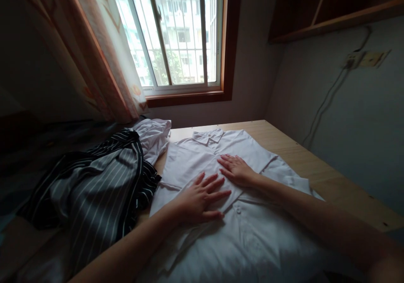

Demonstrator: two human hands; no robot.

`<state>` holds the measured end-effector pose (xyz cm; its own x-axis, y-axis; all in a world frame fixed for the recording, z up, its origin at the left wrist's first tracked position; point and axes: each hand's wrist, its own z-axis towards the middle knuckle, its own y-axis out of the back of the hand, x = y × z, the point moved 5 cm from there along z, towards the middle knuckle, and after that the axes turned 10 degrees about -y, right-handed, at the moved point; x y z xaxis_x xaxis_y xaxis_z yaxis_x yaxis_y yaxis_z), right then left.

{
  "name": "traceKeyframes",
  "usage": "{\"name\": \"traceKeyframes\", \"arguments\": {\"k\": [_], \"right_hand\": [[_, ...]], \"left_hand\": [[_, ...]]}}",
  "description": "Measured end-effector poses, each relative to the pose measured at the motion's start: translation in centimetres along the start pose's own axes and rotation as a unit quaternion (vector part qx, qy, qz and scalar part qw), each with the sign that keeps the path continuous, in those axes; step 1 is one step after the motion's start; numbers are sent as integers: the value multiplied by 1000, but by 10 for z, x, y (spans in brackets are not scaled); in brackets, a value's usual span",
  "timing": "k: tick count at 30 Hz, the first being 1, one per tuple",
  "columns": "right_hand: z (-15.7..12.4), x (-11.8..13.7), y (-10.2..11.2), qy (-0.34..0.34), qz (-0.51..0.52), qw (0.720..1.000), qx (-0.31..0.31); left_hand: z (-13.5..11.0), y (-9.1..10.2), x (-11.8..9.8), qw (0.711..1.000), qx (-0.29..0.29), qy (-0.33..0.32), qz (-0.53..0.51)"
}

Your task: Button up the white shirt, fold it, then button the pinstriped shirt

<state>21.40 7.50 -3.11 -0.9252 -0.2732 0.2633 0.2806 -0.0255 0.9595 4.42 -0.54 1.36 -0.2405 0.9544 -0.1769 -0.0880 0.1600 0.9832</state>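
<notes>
A white collared shirt lies spread face up on a wooden table, its collar toward the window. My left hand rests flat on the shirt's front, fingers spread and pointing right, over a folded-in sleeve. My right hand lies flat on the chest just beyond it, fingers stretched toward the left. Neither hand grips anything.
A dark striped garment is heaped on the table's left side, with another white garment behind it. A curtain hangs left of the window. A cable runs down the right wall from a socket. A wooden shelf hangs above.
</notes>
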Motion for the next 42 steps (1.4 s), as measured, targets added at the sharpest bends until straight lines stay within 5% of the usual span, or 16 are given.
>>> {"name": "traceKeyframes", "arguments": {"k": [8, 21, 42], "right_hand": [[59, -66, 11, -118, -43, 992, 7], [111, -127, 10, -218, -55, 974, -7], [133, -147, 16, -288, -75, 955, -8]], "left_hand": [[-3, 2, 0, 999, -30, -5, -14], [-4, 1, 0, 1000, -24, -5, -2], [-4, -1, 2, 1000, -13, 2, -23]]}}
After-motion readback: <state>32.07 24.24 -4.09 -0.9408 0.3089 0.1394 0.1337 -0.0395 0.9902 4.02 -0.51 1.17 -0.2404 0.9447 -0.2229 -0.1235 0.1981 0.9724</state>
